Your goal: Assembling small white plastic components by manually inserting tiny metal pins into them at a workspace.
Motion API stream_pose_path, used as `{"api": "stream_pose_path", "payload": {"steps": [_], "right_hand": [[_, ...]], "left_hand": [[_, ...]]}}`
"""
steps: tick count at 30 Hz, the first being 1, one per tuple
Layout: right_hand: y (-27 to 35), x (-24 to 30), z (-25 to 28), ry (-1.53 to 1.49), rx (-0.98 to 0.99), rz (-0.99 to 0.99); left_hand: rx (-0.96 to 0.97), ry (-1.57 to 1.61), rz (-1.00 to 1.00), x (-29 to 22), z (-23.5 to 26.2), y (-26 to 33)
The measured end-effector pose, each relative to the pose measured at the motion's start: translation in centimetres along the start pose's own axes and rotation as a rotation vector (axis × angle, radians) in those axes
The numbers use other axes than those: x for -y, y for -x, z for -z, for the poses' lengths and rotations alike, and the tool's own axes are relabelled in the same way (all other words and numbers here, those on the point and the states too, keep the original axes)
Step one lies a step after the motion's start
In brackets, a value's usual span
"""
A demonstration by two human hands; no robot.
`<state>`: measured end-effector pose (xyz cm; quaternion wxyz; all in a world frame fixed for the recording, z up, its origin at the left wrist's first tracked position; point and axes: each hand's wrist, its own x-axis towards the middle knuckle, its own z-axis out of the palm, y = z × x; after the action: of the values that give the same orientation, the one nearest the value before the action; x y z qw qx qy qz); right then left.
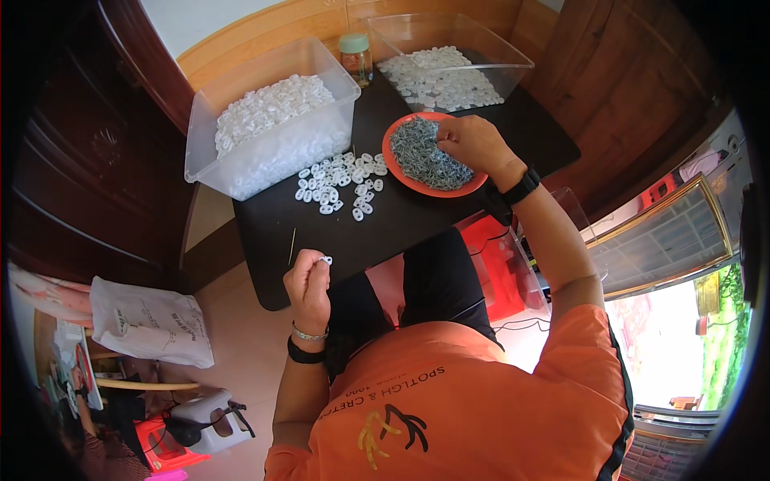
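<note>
The left hand (308,282) is closed in a pinch, holding one small white plastic ring (325,260) between thumb and fingertips at the top of the fist, above the near edge of the black table (417,216). A thin pin (292,245) lies on the table just beyond and slightly left of this grip. Farther ahead of the pinch lies a loose pile of white rings (341,184), and beyond that stands a clear plastic bin (269,120) filled with the same rings. The right hand (475,144) rests with fingers curled over the far right rim of an orange plate (393,164), fingertips touching the heap of small grey metal pieces (429,156) it carries; whether a piece is pinched cannot be determined. Beyond this hand stands a second clear bin (449,68), with a green-lidded jar (355,58) to its left.
</note>
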<state>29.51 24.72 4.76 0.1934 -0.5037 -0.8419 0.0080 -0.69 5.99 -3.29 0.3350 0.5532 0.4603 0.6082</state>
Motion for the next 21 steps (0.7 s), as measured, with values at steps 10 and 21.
{"api": "stream_pose_path", "payload": {"steps": [10, 21], "right_hand": [[0.4, -0.6, -0.1, -0.408, 0.056, -0.085], [0.5, -0.6, 0.3, -0.404, 0.075, -0.169]], "left_hand": [[0.004, -0.008, -0.011, 0.0, 0.0, 0.0], [0.021, -0.037, 0.014, -0.1, 0.0, -0.1]]}}
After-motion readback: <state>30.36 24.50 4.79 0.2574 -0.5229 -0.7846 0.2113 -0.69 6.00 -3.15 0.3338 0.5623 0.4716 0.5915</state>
